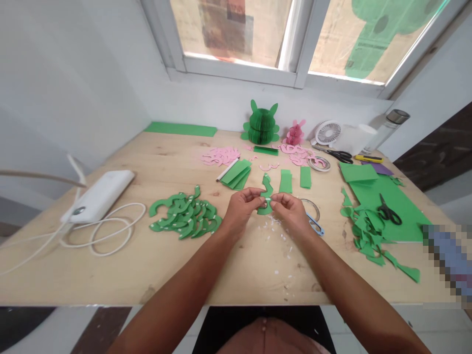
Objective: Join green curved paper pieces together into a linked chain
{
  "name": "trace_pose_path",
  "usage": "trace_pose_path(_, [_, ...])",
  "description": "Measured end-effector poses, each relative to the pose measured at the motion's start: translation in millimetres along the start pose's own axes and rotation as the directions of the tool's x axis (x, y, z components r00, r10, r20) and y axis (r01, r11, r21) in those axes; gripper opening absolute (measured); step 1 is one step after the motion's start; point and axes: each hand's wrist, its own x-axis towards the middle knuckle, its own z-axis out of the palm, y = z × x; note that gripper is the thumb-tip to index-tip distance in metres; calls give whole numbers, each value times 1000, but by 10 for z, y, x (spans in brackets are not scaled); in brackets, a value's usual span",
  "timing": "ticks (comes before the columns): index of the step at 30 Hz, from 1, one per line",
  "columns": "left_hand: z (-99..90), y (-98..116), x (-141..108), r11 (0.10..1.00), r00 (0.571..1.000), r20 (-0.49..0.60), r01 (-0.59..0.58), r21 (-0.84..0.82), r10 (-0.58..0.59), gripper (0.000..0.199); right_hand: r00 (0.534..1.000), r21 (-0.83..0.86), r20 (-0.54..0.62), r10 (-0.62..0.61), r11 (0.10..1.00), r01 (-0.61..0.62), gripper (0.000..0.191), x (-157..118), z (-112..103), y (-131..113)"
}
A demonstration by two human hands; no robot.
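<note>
Just in front of me, a curved green paper cutout [267, 185] with small white strips on it is held over the tabletop. My left hand [243, 206] pinches its left side between thumb and fingers. From the right, the fingers of my right hand [289, 208] close on its other side near a white strip. Fingertips hide part of the cutout. Left of my hands lies a pile of similar green paper curves [186, 216], several with white marks. Tiny white scraps [282, 236] dot the table below. Close to my right hand lies a blue-handled tool [315, 226], partly covered.
Green sheets [401, 216], black scissors [389, 210] and green offcuts [368, 236] lie right. Pink cutouts [221, 156], green strips [238, 174] and a tape roll [319, 163] are farther back. A green honeycomb figure [262, 127] stands by the wall. A white power bank [99, 196] with cable lies left.
</note>
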Motion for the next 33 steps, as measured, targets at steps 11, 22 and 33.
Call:
trace_pose_path(11, [7,-15,-78,641,816,17,-467,609,578,8,997,-2,-79,-19,1000,19,22,19,-6,-1])
trace_pose_path(22, [-14,-124,-47,195,689,294,-537,821,662,5,970,-306,-78,-229,932,196,13,-24,24,-30])
trace_pose_path(33, [-33,-112,-30,174,692,318,-541,823,648,10,968,-367,-67,-240,909,200,12,-45,34,-70])
